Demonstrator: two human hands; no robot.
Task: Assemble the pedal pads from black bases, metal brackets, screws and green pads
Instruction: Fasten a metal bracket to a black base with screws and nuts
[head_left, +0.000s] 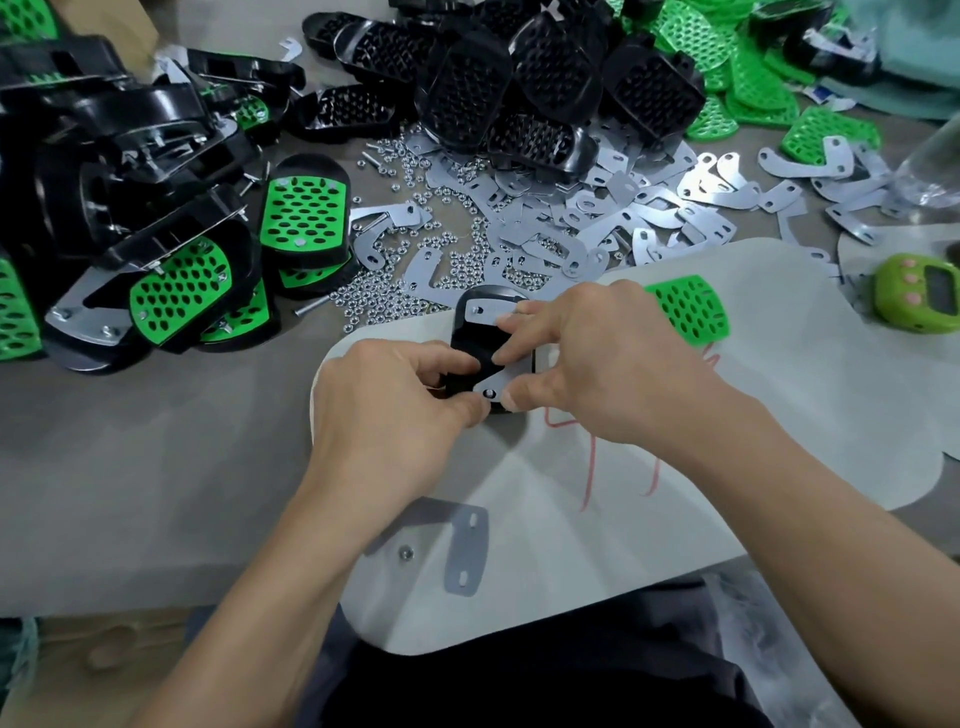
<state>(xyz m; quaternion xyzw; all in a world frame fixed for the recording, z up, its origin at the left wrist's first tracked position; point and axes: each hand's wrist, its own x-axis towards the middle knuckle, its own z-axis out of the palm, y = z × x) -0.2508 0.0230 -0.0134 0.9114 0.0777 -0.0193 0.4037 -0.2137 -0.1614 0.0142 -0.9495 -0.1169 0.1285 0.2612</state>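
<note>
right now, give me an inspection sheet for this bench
surface: grey table with a white sheet, red marks on it
job's things: base with a bracket on it, in both hands; green pad beside it on the sheet; spare bracket near the front edge; finished pedals left; bases piled at back; loose brackets and nuts mid-table
clutter: green timer at right
grippers: left hand grips the base; right hand pinches the bracket
cables: nothing seen
surroundings: cardboard below the front edge
</note>
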